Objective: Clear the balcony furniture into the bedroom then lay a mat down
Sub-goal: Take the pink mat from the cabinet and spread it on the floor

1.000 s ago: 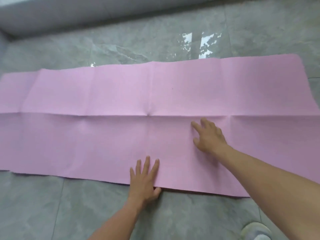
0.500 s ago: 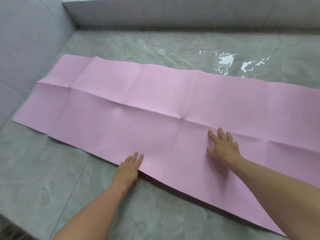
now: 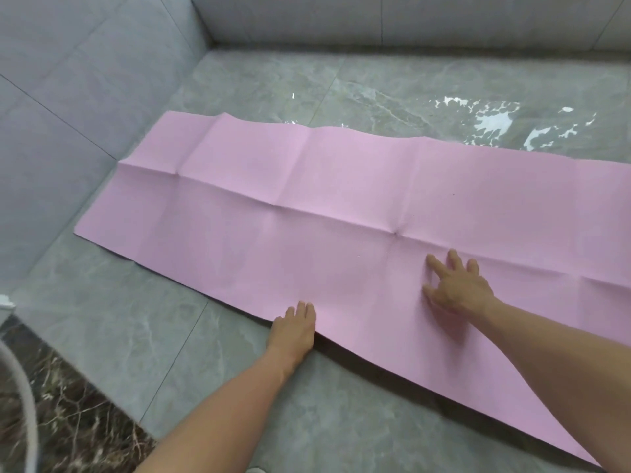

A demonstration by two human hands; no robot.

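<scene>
A long pink mat (image 3: pixel 307 213) lies unfolded on the grey marble floor, creased in a grid of fold lines. Its left end almost touches the left wall and its right end runs out of view. My left hand (image 3: pixel 295 327) lies flat at the mat's near edge, fingers straight, fingertips on the pink surface. My right hand (image 3: pixel 456 285) presses flat on the mat further right, fingers spread, just below the long middle crease. The near edge to the right of my left hand lifts slightly off the floor.
Grey tiled walls (image 3: pixel 68 97) close the left side and the back (image 3: pixel 409 18). Glossy grey floor tiles (image 3: pixel 375 93) reflect light beyond the mat. A dark brown marble threshold (image 3: pixel 68 411) and a white curved object (image 3: pixel 24 397) sit at the lower left.
The view has swung left, bringing the left wall and the mat's left end into sight. My left hand slid left along the near edge; the right hand stays flat near the middle crease.
</scene>
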